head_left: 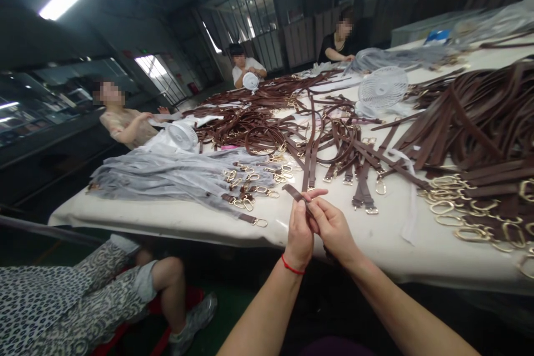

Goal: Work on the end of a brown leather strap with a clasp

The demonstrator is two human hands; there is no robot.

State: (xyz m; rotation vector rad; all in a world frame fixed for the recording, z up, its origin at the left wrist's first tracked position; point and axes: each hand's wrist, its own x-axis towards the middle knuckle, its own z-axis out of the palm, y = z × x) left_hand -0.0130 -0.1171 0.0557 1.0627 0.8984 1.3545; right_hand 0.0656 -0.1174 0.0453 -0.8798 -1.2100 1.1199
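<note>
Both my hands meet just above the table's near edge, closed around one brown strap (293, 192). My left hand (299, 232), with a red cord at the wrist, pinches it with the thumb on top. My right hand (332, 227) grips the same strap close beside it, one finger stretching out to the left hand's far side. The strap's free end sticks out up and to the left; the rest is hidden by the hands. Beyond them, straps with buckles (371, 211) lie on the white tabletop (354, 239).
Plastic-sleeved straps with gold clasps (167, 172) lie to the left. A big heap of brown straps (479, 117) with gold hooks (463, 208) fills the right. White fans (382, 88) stand among the straps. Several people sit around the table, one close at my left (95, 295).
</note>
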